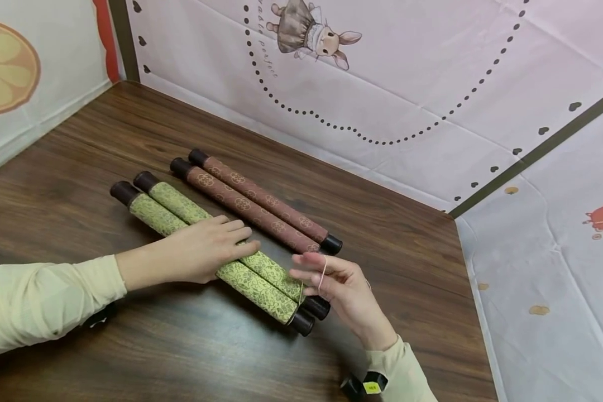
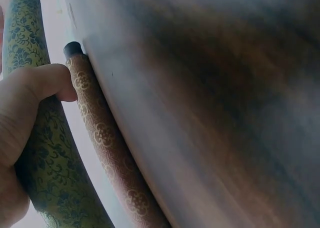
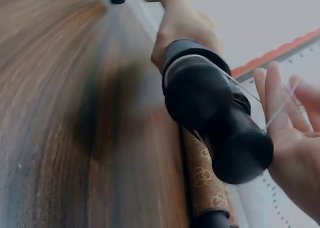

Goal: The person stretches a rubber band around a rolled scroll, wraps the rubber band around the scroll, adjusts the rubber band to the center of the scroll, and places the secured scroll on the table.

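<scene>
Two green patterned scrolls (image 1: 258, 285) with dark end knobs lie side by side under my left hand (image 1: 206, 248), which grips them near the middle. In the left wrist view the thumb (image 2: 50, 83) crosses one green scroll (image 2: 60, 158). My right hand (image 1: 344, 285) is beside their near right end, with a thin pale rubber band (image 1: 324, 272) looped over its fingers. In the right wrist view the band (image 3: 240, 84) runs from the fingers to around a dark knob (image 3: 195, 95). How far the band encircles both scrolls is partly hidden.
Two reddish-brown scrolls (image 1: 261, 209) with gold flower patterns and dark knobs lie beyond the green ones, roughly parallel. All rest on a dark wood table (image 1: 397, 251). Printed cloth walls (image 1: 407, 67) stand along the table's far, left and right edges.
</scene>
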Demonstrator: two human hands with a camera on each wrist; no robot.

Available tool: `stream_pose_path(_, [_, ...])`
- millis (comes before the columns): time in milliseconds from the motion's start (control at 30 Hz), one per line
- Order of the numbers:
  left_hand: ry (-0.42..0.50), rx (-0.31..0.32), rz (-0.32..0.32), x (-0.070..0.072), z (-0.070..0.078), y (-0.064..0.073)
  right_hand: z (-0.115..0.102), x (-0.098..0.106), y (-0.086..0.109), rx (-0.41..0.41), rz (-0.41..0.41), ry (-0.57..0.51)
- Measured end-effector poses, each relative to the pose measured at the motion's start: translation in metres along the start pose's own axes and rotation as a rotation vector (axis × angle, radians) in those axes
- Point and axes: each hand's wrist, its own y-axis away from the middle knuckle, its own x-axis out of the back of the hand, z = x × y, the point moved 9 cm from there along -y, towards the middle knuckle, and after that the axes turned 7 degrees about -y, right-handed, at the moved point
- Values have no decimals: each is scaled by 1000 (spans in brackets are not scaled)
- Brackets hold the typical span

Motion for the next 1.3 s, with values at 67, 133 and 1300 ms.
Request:
stream_pose_path(67, [6,6,-6,-1,1,0,-5,-12,1,68,-70,84])
stream_pose_path(133, [13,22,-9,-1,2,0,-12,-25,2,135,-129,132])
stream_pose_path(1300, [-6,199,132,20,-13,4,2,28,29,-8,715,232])
